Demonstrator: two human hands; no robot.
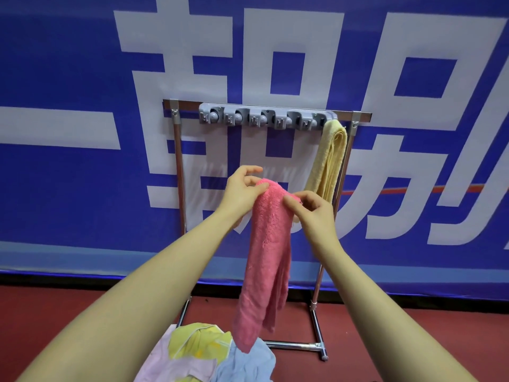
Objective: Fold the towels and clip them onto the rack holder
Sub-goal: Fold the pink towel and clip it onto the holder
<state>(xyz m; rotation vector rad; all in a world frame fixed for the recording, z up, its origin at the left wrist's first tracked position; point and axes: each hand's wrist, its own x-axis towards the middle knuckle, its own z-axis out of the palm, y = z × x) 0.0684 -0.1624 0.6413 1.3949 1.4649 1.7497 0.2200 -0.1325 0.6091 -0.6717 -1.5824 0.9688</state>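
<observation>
Pink terry towel (264,257) — folded long, hanging limp

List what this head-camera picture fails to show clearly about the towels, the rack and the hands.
- Pile of towels: cut off by the bottom edge; its number is uncertain.
- Yellow towel: its top sits behind the grey clip holder, so the grip is hidden.
- Left hand and right hand: fingertips partly buried in the pink towel.
- Rack: left foot hidden by the left arm and the pile.
</observation>
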